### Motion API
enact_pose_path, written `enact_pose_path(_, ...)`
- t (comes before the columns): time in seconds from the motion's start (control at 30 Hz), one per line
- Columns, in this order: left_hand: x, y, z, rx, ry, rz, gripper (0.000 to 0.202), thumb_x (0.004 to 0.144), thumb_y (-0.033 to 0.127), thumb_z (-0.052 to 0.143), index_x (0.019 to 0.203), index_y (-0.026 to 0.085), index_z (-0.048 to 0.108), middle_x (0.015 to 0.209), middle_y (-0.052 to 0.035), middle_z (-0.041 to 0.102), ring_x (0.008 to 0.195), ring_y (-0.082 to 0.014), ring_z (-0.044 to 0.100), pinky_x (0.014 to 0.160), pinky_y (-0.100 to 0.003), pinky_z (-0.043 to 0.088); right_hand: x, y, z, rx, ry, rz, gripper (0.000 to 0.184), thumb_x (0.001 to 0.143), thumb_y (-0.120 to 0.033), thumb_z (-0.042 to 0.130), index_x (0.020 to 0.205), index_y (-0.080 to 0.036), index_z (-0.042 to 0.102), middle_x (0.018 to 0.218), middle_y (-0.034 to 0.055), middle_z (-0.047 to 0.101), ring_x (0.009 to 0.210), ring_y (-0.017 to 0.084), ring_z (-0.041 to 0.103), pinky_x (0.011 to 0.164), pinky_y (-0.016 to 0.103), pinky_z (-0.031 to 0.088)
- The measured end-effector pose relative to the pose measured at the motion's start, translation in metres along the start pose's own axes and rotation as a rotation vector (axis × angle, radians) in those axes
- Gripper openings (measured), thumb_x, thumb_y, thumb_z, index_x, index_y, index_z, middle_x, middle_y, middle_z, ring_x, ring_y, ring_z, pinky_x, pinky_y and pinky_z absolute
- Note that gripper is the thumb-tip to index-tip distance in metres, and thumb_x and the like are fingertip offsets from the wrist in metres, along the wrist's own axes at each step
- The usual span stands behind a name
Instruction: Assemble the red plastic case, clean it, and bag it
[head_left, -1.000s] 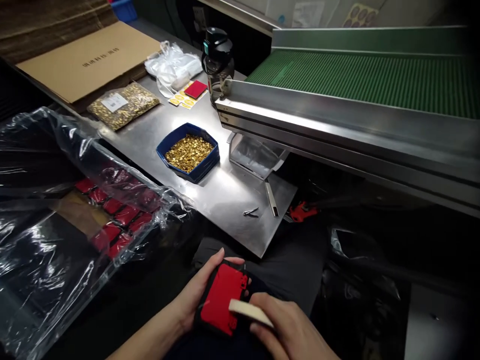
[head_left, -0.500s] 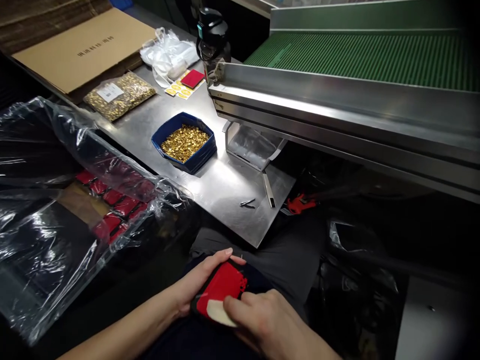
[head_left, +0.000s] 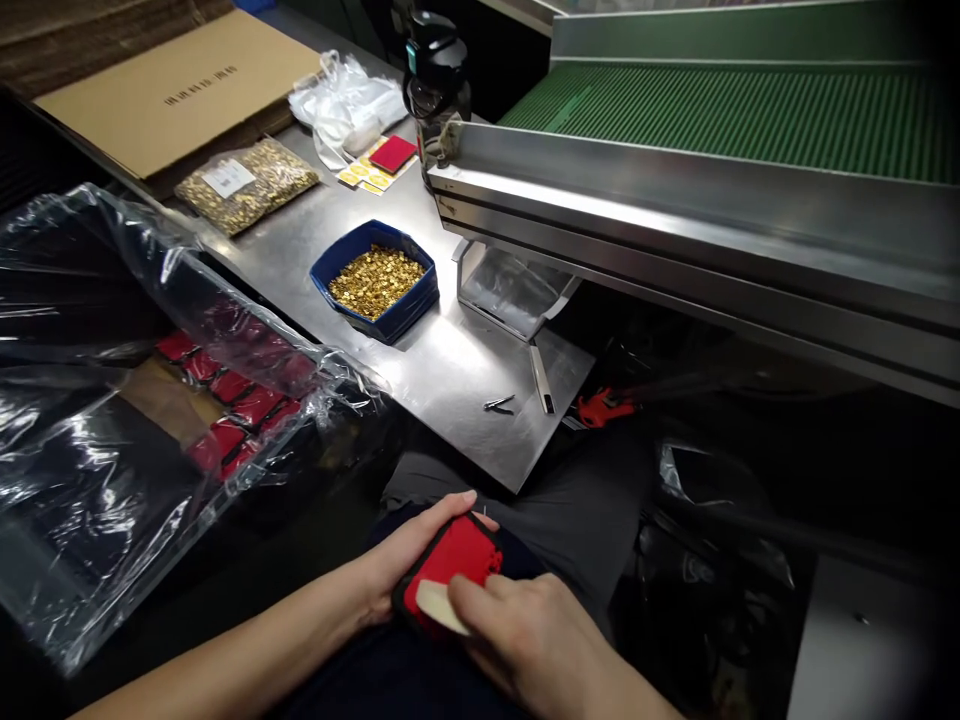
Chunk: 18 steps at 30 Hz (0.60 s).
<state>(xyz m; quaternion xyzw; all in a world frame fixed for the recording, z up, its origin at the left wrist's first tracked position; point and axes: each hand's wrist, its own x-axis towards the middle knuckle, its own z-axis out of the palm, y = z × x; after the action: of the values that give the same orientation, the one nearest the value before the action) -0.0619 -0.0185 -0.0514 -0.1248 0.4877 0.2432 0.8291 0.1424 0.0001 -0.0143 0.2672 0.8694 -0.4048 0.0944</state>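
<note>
Over my lap, my left hand (head_left: pixel 405 560) is wrapped round a flat red pad with a black border (head_left: pixel 444 552), its thumb along the upper edge. My right hand (head_left: pixel 525 625) grips a cream, flat tool with a rounded end (head_left: pixel 436 602), its material unclear. That tool lies against the lower part of the pad's red face. Small red bumps or frayed bits show along the pad's right edge. My fingers hide the rest of the tool and the pad's underside.
On the metal table (head_left: pixel 480 440) are a blue bin (head_left: pixel 330 290) of gold pieces, small snips (head_left: pixel 499 404) and a white-handled tool (head_left: pixel 541 380). A plastic-lined box (head_left: pixel 112 450) with red pads stands left. A green conveyor (head_left: pixel 712 120) rises at right.
The cream tool has tilted, and less of its flat side shows. Both hands and the pad have shifted slightly; the whole view has moved a little.
</note>
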Motion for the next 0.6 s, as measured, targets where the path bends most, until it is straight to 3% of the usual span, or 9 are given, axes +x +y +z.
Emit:
enact_pose_path(0.13,-0.004,-0.002,-0.002,0.007,0.060,0.026,0.056,0.081,0.065,0.066,0.101,0.012,0.073,0.077,-0.0066,0.072,0.059,-0.0156,0.063,0.055,-0.025,0.050,-0.002,0.003,-0.003,0.102,0.000,0.081,0.009,0.099,-0.027,0.048,0.107,-0.028,0.052,0.088,-0.0030,0.072,0.072,0.014,0.068,0.058,0.026,0.035)
enact_pose_path(0.27,-0.006,-0.003,-0.001,0.058,0.029,0.074,0.053,0.084,0.062,0.065,0.100,0.012,0.073,0.080,-0.0078,0.073,0.068,-0.0169,0.065,0.064,-0.025,0.053,0.001,-0.001,-0.002,0.129,-0.018,0.002,0.008,0.094,-0.025,0.053,0.102,-0.028,0.051,0.087,-0.0034,0.072,0.072,0.015,0.068,0.059,0.026,0.035)
enact_pose_path(0.43,-0.009,-0.004,0.001,0.034,0.050,0.091,0.054,0.085,0.064,0.062,0.102,0.014,0.072,0.081,-0.0066,0.071,0.066,-0.0163,0.063,0.061,-0.025,0.051,0.000,-0.009,0.000,0.224,0.028,0.144,0.007,0.098,-0.025,0.048,0.102,-0.028,0.052,0.086,-0.0038,0.072,0.068,0.013,0.066,0.059,0.023,0.036)
enact_pose_path(0.6,-0.009,-0.006,0.005,0.080,0.071,0.147,0.049,0.086,0.060,0.063,0.103,0.014,0.072,0.083,-0.0079,0.073,0.073,-0.0175,0.065,0.068,-0.025,0.053,0.004,-0.013,0.004,0.148,0.042,0.068,0.006,0.096,-0.029,0.052,0.101,-0.027,0.053,0.085,-0.0014,0.073,0.069,0.016,0.068,0.058,0.025,0.035)
